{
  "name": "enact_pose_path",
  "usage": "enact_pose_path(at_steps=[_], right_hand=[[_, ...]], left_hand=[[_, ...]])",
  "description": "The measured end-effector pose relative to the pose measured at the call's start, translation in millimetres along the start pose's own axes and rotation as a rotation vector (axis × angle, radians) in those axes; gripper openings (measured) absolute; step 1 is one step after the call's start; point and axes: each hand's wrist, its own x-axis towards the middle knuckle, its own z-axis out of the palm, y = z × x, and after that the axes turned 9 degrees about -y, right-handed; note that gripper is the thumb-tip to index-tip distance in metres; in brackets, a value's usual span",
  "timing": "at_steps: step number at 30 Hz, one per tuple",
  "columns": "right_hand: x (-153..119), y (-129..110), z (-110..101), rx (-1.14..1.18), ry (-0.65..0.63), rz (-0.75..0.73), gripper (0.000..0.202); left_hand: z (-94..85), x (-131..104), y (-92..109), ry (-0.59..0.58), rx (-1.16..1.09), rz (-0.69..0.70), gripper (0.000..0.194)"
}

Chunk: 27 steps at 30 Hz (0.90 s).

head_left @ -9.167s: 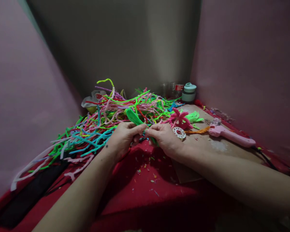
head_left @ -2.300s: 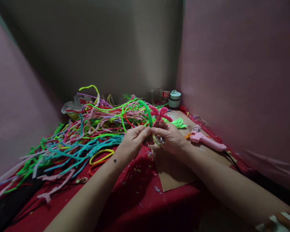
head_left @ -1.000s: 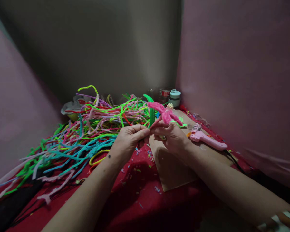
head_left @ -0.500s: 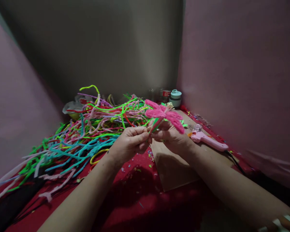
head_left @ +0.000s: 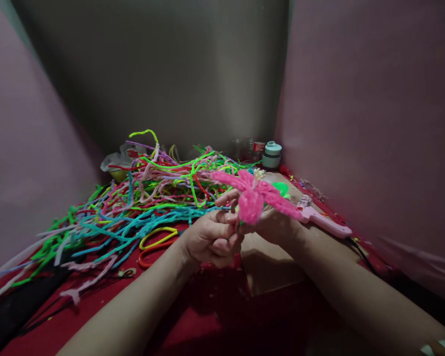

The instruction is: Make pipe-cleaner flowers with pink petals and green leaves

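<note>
A fuzzy pink pipe-cleaner flower (head_left: 251, 205) with long petals and pale stamens is held up in front of me. My left hand (head_left: 215, 237) pinches its green stem just beneath the petals. Behind the bloom, my right hand (head_left: 276, 227) is closed around its underside, most of the fingers covered by petals; one fingertip shows left of the flower. A green leaf-like piece (head_left: 281, 189) sticks out past the petals. Yellow-and-red-handled scissors (head_left: 158, 238) lie left of my left hand, their blades hidden.
A large tangle of colourful pipe cleaners (head_left: 163, 183) covers the left and back of the red tabletop (head_left: 207, 306). To the right are a brown board (head_left: 269, 269) and a pink glue gun (head_left: 324, 221) with a black cord. A lidded bottle (head_left: 272, 155) stands behind.
The flower has turned, so its petals now spread toward me with one hanging in front. Both hands have come slightly lower, and the scissors handles show more fully.
</note>
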Motion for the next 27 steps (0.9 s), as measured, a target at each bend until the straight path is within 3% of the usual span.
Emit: enact_pose_path(at_steps=[3,7,14,17,21,24,27], right_hand=[[2.6,-5.4,4.5,0.079,0.076,-0.026,0.013],[7.8,-4.6,7.6,0.194,0.222,0.025,0.014],[12.2,5.4,10.2,0.291,0.473,0.055,0.011],[11.1,6.3,11.8,0.301,0.547,0.064,0.012],[9.2,7.2,12.1,0.234,0.547,0.033,0.012],[7.7,7.7,12.2,0.176,0.516,0.035,0.009],[7.0,7.1,11.5,0.135,0.465,0.013,0.006]], left_hand=[[4.1,-0.7,7.9,0.100,0.057,0.001,0.022],[10.3,4.3,16.2,0.292,0.235,0.108,0.024],[15.5,16.7,5.2,0.841,0.949,0.393,0.018],[13.8,16.0,0.0,0.878,1.205,0.418,0.016],[9.5,14.2,-4.1,0.919,1.386,0.432,0.010],[8.3,14.6,-4.9,0.936,1.322,0.428,0.007],[10.3,16.8,-2.7,0.914,1.100,0.417,0.011]])
